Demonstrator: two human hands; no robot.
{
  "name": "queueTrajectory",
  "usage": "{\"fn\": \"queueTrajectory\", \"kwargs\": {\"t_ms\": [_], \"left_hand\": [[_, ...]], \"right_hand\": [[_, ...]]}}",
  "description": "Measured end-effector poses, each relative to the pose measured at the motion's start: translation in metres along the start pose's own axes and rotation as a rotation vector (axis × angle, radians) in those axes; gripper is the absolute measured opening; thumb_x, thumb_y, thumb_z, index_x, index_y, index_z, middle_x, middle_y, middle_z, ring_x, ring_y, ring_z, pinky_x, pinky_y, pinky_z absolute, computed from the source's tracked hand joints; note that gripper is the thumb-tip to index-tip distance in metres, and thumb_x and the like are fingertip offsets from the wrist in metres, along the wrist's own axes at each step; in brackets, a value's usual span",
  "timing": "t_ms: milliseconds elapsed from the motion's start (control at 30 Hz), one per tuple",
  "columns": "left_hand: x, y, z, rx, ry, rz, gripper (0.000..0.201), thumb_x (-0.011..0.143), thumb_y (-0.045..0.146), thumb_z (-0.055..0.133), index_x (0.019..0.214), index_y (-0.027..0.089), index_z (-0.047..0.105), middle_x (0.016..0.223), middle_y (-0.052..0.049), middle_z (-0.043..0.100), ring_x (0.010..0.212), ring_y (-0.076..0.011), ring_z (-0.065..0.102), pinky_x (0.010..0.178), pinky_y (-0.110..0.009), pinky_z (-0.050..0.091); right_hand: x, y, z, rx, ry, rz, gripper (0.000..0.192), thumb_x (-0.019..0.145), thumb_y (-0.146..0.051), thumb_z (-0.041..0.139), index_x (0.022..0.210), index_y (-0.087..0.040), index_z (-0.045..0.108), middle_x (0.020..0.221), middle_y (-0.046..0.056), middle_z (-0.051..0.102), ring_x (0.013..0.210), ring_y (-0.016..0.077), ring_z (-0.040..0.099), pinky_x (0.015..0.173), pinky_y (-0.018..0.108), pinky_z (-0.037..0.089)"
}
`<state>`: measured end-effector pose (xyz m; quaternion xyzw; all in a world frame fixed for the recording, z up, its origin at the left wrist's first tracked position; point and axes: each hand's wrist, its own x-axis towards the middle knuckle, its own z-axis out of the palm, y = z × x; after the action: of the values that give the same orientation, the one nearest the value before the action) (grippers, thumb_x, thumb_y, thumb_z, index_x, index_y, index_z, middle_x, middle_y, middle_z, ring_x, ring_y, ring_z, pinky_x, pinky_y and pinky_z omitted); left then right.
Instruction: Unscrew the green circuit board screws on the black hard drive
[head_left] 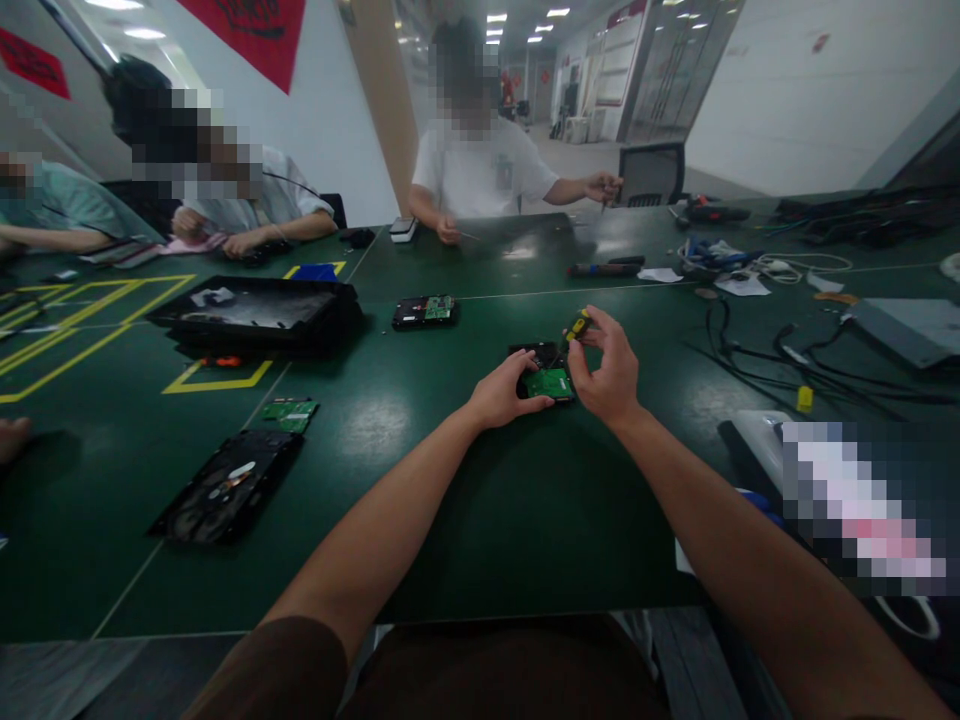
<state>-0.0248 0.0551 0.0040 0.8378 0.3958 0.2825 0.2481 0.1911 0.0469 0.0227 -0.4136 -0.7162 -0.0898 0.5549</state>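
Note:
In the head view, a hard drive with a green circuit board (550,384) lies on the dark green table in front of me. My left hand (508,388) grips its left side, with the thumb along the near edge and the fingers at the far edge. A yellow and black screwdriver (578,326) is held in my right hand (607,368) between thumb and fingers, tilted over the drive's right side. Its tip is too small to make out, so I cannot tell whether it touches a screw.
Another hard drive (426,311) lies farther off. To the left are black trays (259,305), a black plastic panel (229,485) and a loose circuit board (289,412). Cables (780,345) and a grey metal box (911,330) occupy the right. A person (480,165) sits opposite; others sit left.

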Motion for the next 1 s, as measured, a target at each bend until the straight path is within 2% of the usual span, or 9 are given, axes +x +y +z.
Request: {"fn": "queueTrajectory", "kwargs": {"t_ms": [333,467,633,867,1000], "left_hand": [[-0.0005,0.0005,-0.0005,-0.036,-0.013,-0.041,0.064,0.077,0.055,0.083,0.129,0.025,0.059,0.162,-0.013,0.047,0.155,-0.0342,0.039,0.124,-0.055,0.039],[-0.0008,0.0020,-0.0008,-0.028,-0.006,-0.016,0.063,0.078,0.053,0.083,0.129,0.025,0.059,0.160,-0.013,0.049,0.155,-0.0331,0.039,0.124,-0.052,0.040],[-0.0012,0.0018,-0.0008,-0.026,-0.004,-0.014,0.063,0.078,0.053,0.083,0.128,0.024,0.059,0.160,-0.014,0.049,0.154,-0.0331,0.039,0.123,-0.052,0.040],[-0.0012,-0.0010,0.0002,-0.009,0.000,-0.010,0.064,0.078,0.054,0.083,0.129,0.024,0.058,0.160,-0.015,0.048,0.155,-0.0324,0.039,0.123,-0.051,0.040],[-0.0012,0.0001,-0.0003,-0.014,0.002,-0.014,0.063,0.078,0.054,0.083,0.129,0.024,0.059,0.160,-0.014,0.049,0.154,-0.0330,0.040,0.122,-0.053,0.042]], "right_hand": [[-0.0007,0.0002,0.0007,0.050,0.001,0.023,0.058,0.095,-0.028,0.062,0.150,-0.031,0.042,0.134,0.011,0.059,0.098,0.0248,0.071,0.083,0.046,0.066],[-0.0004,0.0007,-0.0010,0.046,-0.024,0.027,0.057,0.096,-0.029,0.063,0.150,-0.030,0.044,0.136,0.011,0.060,0.099,0.0248,0.071,0.086,0.047,0.065],[-0.0004,0.0023,0.0012,0.080,-0.022,0.008,0.060,0.098,-0.026,0.059,0.154,-0.029,0.039,0.141,0.012,0.060,0.105,0.0263,0.073,0.091,0.047,0.065],[0.0026,-0.0011,-0.0011,0.029,-0.018,-0.020,0.057,0.095,-0.031,0.066,0.149,-0.030,0.046,0.133,0.011,0.062,0.108,0.0289,0.070,0.085,0.048,0.066],[0.0026,-0.0016,-0.0020,0.052,-0.050,-0.011,0.059,0.098,-0.028,0.059,0.154,-0.030,0.040,0.141,0.013,0.058,0.111,0.0291,0.069,0.092,0.050,0.064]]}}
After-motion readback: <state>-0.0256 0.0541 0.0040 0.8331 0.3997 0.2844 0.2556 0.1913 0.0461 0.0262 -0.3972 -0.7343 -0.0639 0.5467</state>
